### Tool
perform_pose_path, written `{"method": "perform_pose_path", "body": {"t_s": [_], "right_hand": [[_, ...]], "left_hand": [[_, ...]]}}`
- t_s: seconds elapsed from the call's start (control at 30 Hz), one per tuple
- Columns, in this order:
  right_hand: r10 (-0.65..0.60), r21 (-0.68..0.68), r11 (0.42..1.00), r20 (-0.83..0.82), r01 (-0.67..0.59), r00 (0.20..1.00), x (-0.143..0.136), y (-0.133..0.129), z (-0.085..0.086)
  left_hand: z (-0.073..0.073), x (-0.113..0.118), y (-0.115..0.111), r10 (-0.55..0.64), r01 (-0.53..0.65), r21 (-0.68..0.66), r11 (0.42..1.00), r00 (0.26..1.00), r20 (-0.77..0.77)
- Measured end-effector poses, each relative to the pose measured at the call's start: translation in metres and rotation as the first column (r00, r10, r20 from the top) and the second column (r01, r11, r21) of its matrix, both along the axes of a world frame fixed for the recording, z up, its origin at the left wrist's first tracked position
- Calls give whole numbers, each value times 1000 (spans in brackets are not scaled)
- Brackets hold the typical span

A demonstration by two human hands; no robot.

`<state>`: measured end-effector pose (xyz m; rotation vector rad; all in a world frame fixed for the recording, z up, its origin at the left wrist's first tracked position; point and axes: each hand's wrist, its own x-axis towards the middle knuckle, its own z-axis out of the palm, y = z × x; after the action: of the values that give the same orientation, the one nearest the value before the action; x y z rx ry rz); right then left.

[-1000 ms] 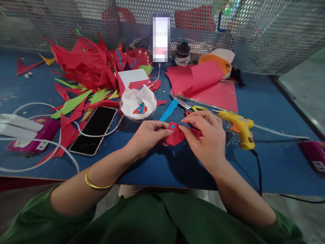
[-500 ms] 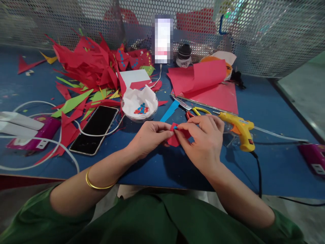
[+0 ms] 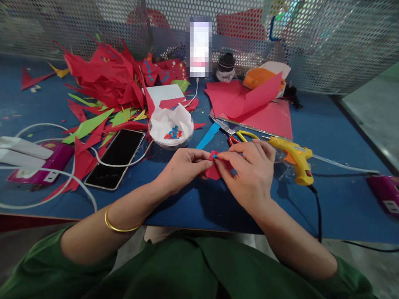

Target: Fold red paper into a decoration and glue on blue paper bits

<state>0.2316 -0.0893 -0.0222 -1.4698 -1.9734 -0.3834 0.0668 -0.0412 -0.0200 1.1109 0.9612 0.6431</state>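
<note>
My left hand (image 3: 187,168) pinches the left side of a small red paper piece (image 3: 213,171) just above the blue table. My right hand (image 3: 249,168) is closed at its other side, thumb and index fingertips pressed at a tiny blue paper bit (image 3: 214,156) on the red paper. Whether the right fingers grip the bit or only press it down is too small to tell. Beyond the hands lie a blue paper strip (image 3: 208,136) and scissors (image 3: 225,126). A bowl (image 3: 172,124) lined with white paper holds small blue and red bits.
A yellow glue gun (image 3: 293,158) with a cord lies right of my right hand. At left are a dark phone (image 3: 116,160), a white cable (image 3: 75,166) and a heap of red paper scraps (image 3: 106,79). Red sheets (image 3: 237,97) lie at the back, before a perforated metal screen (image 3: 174,25).
The curled red sheet at the back right has shifted, showing more of the orange thing behind it. My hands stay almost still around the red paper piece.
</note>
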Motion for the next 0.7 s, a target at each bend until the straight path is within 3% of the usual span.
{"method": "perform_pose_path", "body": {"t_s": [0.33,0.5,0.7], "right_hand": [[10,-16,1000,13,-10,1000,-1,-1,1],[6,-37,999,-164,-12,986,4,-1,5],[-84,-279,960,-365,-22,927,15,6,6]], "left_hand": [[0,1,0,-1,1,-12,1000,1000,-18],[2,-1,1,3,-3,-36,999,1000,14],[0,-2,3,27,-25,-85,996,1000,13]]}}
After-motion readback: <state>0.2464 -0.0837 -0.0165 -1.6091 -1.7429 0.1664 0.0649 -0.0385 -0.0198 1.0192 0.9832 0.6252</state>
